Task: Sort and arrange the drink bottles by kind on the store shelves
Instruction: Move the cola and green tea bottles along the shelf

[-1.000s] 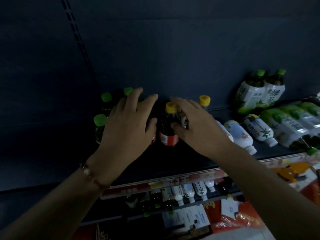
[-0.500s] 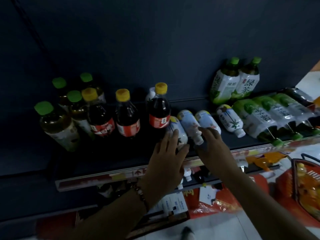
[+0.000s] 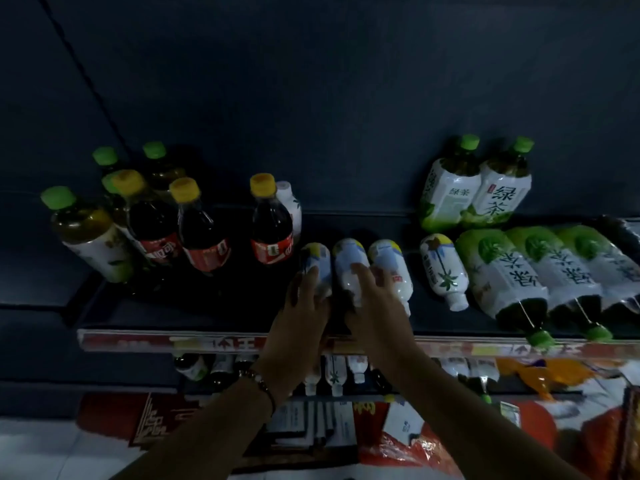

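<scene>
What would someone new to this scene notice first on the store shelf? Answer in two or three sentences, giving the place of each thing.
At the middle of the shelf, the left hand and right hand reach onto small white bottles lying on their sides. To the left stand three dark cola bottles with yellow caps. At the right, green tea bottles lie flat, with two more upright behind them.

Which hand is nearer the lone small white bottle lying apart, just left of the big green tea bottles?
Right. The right hand rests on the neighbouring white bottles, just left of that lone white bottle; the left hand is farther left.
</scene>
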A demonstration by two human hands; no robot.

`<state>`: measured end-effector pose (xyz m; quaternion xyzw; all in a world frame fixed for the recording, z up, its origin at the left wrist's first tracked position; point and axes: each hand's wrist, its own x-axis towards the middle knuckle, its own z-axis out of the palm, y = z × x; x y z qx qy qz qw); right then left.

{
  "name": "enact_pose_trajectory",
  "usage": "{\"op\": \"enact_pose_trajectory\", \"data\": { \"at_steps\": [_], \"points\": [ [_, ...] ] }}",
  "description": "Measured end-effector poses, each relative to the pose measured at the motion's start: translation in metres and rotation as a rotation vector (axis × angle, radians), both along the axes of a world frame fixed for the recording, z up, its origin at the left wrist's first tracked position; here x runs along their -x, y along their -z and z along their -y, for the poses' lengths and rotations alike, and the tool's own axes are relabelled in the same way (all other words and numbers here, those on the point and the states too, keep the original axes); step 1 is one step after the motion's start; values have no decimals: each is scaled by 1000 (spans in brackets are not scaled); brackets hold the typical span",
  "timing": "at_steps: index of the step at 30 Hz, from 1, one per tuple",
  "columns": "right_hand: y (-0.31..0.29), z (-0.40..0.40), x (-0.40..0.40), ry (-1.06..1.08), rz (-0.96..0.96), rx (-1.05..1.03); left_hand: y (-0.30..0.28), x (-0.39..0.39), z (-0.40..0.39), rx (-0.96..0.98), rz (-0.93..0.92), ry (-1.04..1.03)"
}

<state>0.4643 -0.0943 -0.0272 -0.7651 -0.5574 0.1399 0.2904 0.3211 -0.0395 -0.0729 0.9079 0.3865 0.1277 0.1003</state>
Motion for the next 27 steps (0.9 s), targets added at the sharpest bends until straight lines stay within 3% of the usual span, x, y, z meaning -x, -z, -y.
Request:
{"op": "enact_pose_trajectory", "data": {
  "at_steps": [4, 9, 13, 19, 27],
  "points": [
    [-33, 7, -17, 2, -48, 51, -2, 2, 5, 25, 89, 17],
    [-71, -7, -40, 1, 31, 74, -11, 11, 18, 34, 123, 15],
    [-80, -29, -52, -42, 90, 135, -28, 18, 27, 53, 140, -5],
    [-76, -37, -57, -110, -17, 136, -62, 25, 23, 78, 182, -53],
    [-61, -34, -49, -157, -45, 81, -96, 7, -8, -159, 58, -86]
  ]
}}
